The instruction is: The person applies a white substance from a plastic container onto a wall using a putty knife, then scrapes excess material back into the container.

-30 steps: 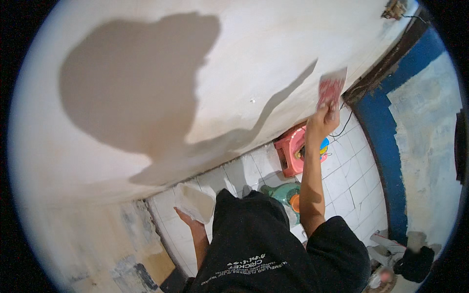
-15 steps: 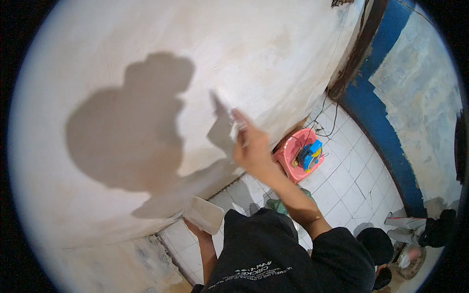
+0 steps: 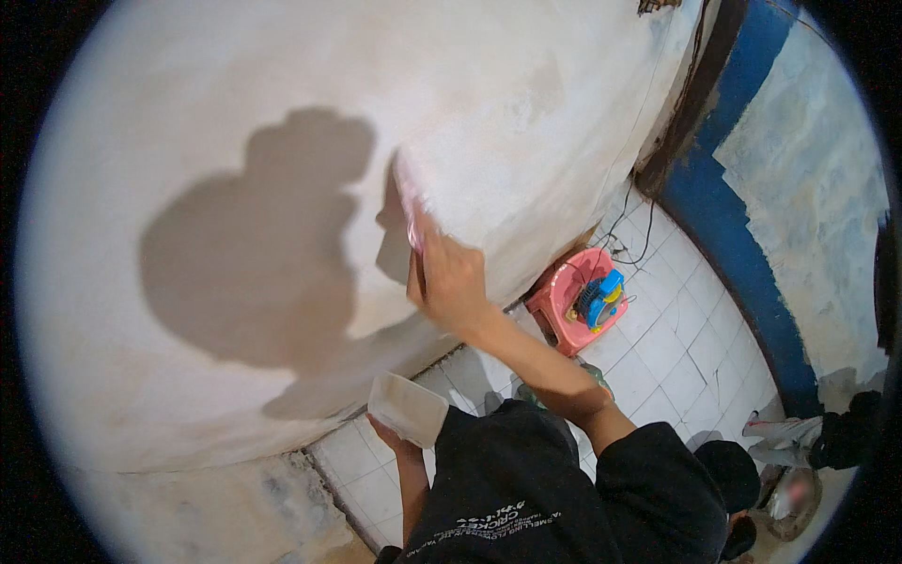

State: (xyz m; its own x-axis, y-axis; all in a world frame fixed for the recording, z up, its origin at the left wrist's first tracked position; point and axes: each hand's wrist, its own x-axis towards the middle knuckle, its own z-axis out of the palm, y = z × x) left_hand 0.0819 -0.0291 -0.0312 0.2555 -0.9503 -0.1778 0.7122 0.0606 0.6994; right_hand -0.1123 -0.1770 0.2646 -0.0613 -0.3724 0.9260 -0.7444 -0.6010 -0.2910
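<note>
My right hand (image 3: 453,280) is closed round a flat, pinkish putty spreader (image 3: 411,193), its long edge at the pale plastered wall (image 3: 526,56). Motion blurs the spreader a little, and my fingers hide its lower end. Down by my waist, my left hand (image 3: 395,436) grips a whitish rectangular plastic tub (image 3: 410,406) by its side. The tub is tilted with its mouth up; a pale layer shows inside, but I cannot tell what it is. Most of the left fingers are behind the tub.
A pink plastic stool (image 3: 556,308) with a blue and yellow fan (image 3: 599,296) on it stands by the wall, cables (image 3: 631,246) trailing behind. White tiles (image 3: 672,352) cover the floor. At right are a blue-edged wall (image 3: 700,183) and another person (image 3: 832,437).
My right hand has moved left along the wall, turning the spreader so its face shows more. My left hand and the tub have shifted slightly right.
</note>
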